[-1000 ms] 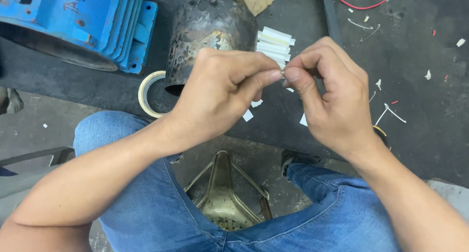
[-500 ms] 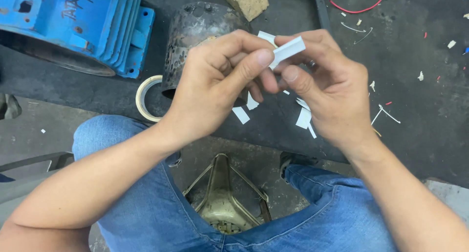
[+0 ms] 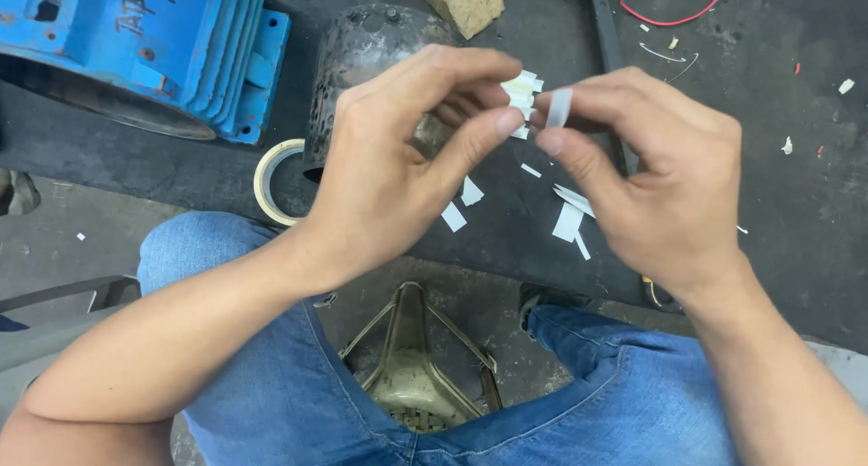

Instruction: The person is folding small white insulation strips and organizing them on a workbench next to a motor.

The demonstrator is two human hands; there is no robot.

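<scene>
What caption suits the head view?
Left hand holds stacked white strips; right hand pinches one strip above a dark mat.

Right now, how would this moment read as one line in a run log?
left hand: pinching bundle of white strips | right hand: holding single white strip | below: cut white scraps on dark mat

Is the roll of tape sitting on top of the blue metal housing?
No, the roll of tape lies on the dark mat, beside the blue housing and the left hand.
</scene>
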